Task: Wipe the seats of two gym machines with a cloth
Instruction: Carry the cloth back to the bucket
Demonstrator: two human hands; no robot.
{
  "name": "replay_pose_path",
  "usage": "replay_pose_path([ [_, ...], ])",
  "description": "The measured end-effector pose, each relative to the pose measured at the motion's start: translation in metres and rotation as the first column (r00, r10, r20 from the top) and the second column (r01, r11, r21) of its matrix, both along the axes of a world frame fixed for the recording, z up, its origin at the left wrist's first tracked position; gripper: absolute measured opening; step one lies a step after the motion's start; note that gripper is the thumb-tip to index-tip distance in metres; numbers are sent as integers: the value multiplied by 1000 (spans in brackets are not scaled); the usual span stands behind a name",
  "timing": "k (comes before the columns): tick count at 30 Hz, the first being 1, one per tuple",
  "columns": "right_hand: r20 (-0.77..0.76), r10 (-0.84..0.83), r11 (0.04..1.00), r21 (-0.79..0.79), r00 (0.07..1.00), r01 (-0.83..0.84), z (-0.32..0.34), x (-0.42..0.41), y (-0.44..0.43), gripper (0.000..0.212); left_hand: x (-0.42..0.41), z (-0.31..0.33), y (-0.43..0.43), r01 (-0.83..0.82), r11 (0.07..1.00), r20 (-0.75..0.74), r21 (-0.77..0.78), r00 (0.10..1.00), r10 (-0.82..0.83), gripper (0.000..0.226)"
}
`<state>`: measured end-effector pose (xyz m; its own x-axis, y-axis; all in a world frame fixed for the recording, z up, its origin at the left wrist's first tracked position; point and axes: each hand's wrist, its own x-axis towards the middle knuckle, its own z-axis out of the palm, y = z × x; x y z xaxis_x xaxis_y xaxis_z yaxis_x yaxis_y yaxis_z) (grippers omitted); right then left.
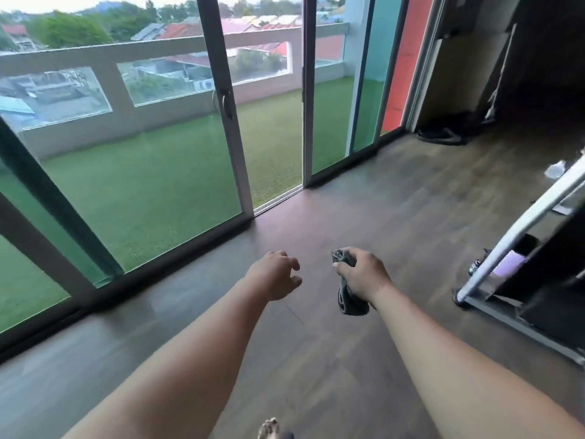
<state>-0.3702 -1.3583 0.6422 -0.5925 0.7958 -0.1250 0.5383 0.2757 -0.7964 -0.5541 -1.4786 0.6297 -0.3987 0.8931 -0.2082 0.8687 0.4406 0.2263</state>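
My right hand (362, 272) is shut on a grey cloth (349, 301), bunched in the fist with its loose end hanging below the palm. My left hand (277, 274) floats beside it with fingers loosely curled and apart, holding nothing. Both arms stretch forward over the dark wooden floor. At the right edge stands part of a gym machine (519, 236) with a slanted white metal bar and a dark frame. No seat shows in this view.
Tall sliding glass doors (228, 103) run along the left and far side, with a green balcony lawn behind them. A dark pile (443, 134) lies on the floor at the far right corner. My bare foot (269, 429) shows at the bottom edge.
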Motion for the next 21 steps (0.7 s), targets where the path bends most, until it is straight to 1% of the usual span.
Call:
replay_pose_path([
  [4, -16, -139, 990, -34, 990, 138, 4, -57, 88, 33, -73, 7, 113, 117, 993, -1, -13, 993, -117, 42],
  [9, -21, -280, 959, -46, 960, 279, 9, -104, 210, 33, -133, 9, 261, 244, 970, -5, -12, 970, -244, 41],
  [14, -41, -365, 930, -46, 930, 364, -3, -139, 351, 32, -170, -1, 417, 319, 948, 17, 21, 948, -319, 40],
  [18, -36, -411, 911, -55, 911, 409, 4, -158, 466, 30, -188, 10, 539, 371, 928, 14, 35, 928, -372, 40],
  [21, -26, -451, 892, -50, 892, 450, 12, -167, 548, 32, -197, 20, 629, 416, 908, 11, 55, 909, -417, 41],
])
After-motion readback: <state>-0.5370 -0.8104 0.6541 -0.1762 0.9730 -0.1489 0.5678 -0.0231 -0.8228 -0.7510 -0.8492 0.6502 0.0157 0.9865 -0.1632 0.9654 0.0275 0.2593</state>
